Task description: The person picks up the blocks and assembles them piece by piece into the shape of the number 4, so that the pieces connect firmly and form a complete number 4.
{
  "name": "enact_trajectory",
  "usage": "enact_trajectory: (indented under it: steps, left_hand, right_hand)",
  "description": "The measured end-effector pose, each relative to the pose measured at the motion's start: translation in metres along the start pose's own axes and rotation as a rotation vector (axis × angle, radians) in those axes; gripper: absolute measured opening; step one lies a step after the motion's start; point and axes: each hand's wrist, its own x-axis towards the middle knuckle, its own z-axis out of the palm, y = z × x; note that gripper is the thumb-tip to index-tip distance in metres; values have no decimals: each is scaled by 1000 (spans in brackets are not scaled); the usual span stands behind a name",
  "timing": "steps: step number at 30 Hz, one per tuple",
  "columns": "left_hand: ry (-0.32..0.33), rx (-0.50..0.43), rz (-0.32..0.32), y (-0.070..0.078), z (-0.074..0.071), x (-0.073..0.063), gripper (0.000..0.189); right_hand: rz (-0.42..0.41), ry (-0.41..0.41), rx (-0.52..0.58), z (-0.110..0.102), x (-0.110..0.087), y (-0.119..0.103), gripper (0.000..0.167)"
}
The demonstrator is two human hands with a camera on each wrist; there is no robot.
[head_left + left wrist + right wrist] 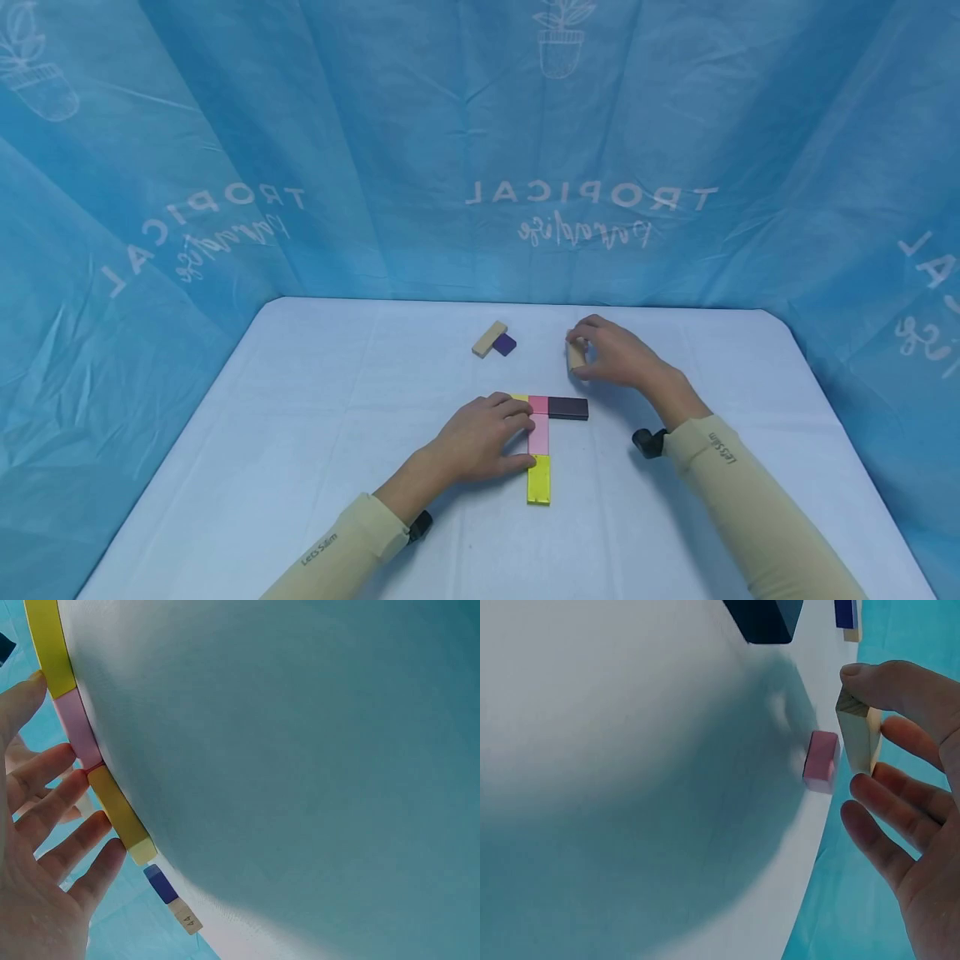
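Observation:
Flat wooden blocks form a T on the table: a dark block (567,407), a small pink-red piece (538,405), a pale pink block (538,435), a bright yellow block (539,481) and another yellow block (124,814), mostly covered in the head view. My left hand (480,437) rests along the T's left side, its fingers spread, thumb at the bright yellow block. Farther back on the right, my right hand (618,354) pinches a plain wooden block (576,353) between thumb and fingers. Beside that block in the right wrist view lies a pink block (821,761).
Behind the T, another plain wooden block (489,339) lies against a small purple block (505,344). The white-covered table (300,400) is enclosed at the back and sides by a blue printed curtain (420,150).

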Motion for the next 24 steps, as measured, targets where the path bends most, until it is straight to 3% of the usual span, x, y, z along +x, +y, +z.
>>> enact_trajectory:
  steps: [24]
  left_hand:
    - [9,-3,7,-1,1,-1,55]
  right_hand:
    - [-20,-29,-37,17,9,-19,56]
